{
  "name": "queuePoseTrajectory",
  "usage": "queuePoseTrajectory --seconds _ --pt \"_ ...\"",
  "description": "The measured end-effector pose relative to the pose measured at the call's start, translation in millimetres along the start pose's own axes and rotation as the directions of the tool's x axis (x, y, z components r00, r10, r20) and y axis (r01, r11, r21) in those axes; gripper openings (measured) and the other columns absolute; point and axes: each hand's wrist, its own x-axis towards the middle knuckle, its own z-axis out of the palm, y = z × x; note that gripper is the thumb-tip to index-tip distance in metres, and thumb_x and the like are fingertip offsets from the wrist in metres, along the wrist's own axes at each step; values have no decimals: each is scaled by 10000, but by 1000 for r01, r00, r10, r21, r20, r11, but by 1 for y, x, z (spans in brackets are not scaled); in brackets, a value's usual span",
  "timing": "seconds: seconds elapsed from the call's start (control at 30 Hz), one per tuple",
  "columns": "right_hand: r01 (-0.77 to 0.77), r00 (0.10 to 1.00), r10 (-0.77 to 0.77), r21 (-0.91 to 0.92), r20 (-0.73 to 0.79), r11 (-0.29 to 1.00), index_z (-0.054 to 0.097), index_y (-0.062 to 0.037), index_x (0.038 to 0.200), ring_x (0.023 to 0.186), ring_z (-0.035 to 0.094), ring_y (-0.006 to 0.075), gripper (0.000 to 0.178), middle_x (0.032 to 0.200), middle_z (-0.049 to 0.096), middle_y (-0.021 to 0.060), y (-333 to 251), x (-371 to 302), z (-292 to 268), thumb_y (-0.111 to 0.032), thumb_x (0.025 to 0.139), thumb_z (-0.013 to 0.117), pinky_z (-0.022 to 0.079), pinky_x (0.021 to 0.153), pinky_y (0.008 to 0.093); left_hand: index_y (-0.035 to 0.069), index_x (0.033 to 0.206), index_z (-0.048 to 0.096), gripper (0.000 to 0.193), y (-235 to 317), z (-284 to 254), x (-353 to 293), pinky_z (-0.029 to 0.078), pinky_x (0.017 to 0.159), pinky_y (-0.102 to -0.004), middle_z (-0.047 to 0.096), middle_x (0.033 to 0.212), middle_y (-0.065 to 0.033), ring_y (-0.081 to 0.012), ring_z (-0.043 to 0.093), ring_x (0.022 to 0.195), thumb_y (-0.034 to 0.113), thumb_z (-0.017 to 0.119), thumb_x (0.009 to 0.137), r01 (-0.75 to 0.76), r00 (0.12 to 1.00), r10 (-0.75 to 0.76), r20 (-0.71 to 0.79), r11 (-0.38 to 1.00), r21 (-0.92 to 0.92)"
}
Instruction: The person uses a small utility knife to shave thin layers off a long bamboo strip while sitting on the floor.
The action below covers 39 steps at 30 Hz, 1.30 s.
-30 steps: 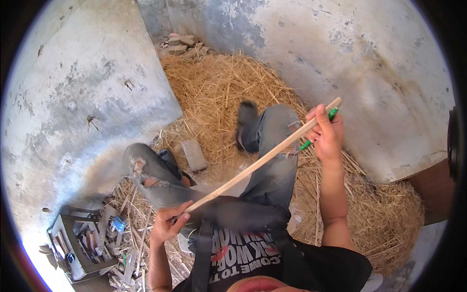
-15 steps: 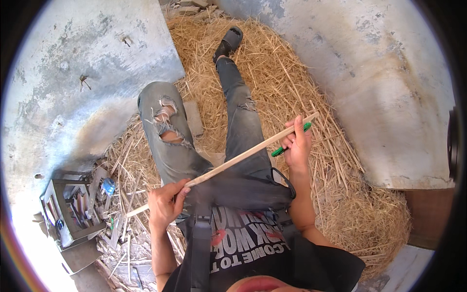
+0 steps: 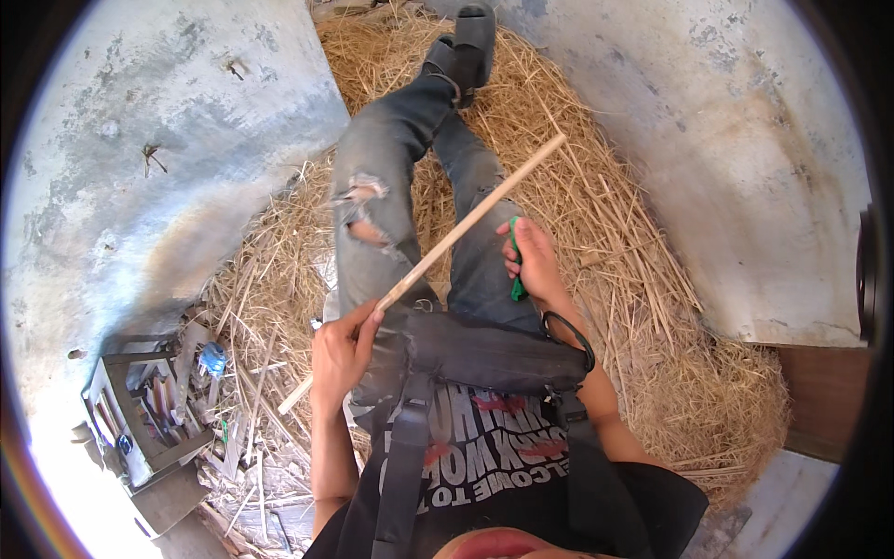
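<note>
A long, pale stick of wood or bamboo [image 3: 470,219] slants from beside my left hip up over my thighs. My left hand [image 3: 340,363] pinches it near its lower end, thumb and fingers closed round it. To the right of the stick, my right hand [image 3: 537,261] is a fist around a slim green-handled tool [image 3: 517,279]. Its kind cannot be made out, and my fingers cover its middle. The right hand is apart from the stick, whose far end points free over the straw. A dark padded roll [image 3: 494,354] lies across my lap.
My legs [image 3: 382,224] stretch forward over heaped straw and shavings [image 3: 633,326]. Weathered walls stand left [image 3: 186,121] and right [image 3: 736,168]. At lower left, a small rack [image 3: 177,452] holds several slim items, with a crumpled blue thing [image 3: 212,359] beside it.
My right hand has let go of the stick's upper part and moved left and nearer the lap, keeping the green tool. The stick now points more steeply away. My left leg has stretched out.
</note>
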Motion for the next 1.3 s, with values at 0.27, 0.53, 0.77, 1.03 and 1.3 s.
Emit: queuePoseTrajectory --seconds 0.27,0.53,0.77,1.03,1.3 --pt "243 966 -247 -618 80 748 583 30 937 794 622 521 444 790 624 311 38 54 39 -376 1094 494 476 700 535 79 1174 779 323 -64 32 34 504 612 -391 671 688 -212 -296 662 585 333 685 998 120 992 -122 30 990 71" --pt "217 960 -278 -670 16 710 592 39 907 798 615 548 441 769 627 324 65 118 39 -351 1088 496 469 698 577 19 1156 768 357 -75 36 40 475 589 -361 613 640 -165 -165 573 581 330 713 989 297 952 -293 86 954 -42" --pt "125 957 -256 -600 -138 790 605 27 929 788 621 544 414 780 635 314 64 128 30 -343 1085 504 450 659 572 2 1155 757 346 -88 36 52 417 545 -348 547 616 -153 -128 479 570 305 702 998 266 958 -252 137 960 -93" --pt "161 969 -244 -656 -36 737 656 8 1023 798 638 527 398 788 657 298 67 137 32 -351 1086 496 474 665 574 -3 1169 751 316 -85 43 59 523 700 -308 725 782 -163 -103 643 763 262 694 1005 327 933 -296 204 935 -139" --pt "164 978 -210 -590 -10 791 655 14 1037 766 631 532 421 764 639 305 64 123 44 -369 1091 490 479 647 560 -26 1134 745 303 -74 37 70 438 602 -298 560 665 -30 -61 498 678 244 668 1021 346 905 -291 311 928 -137"
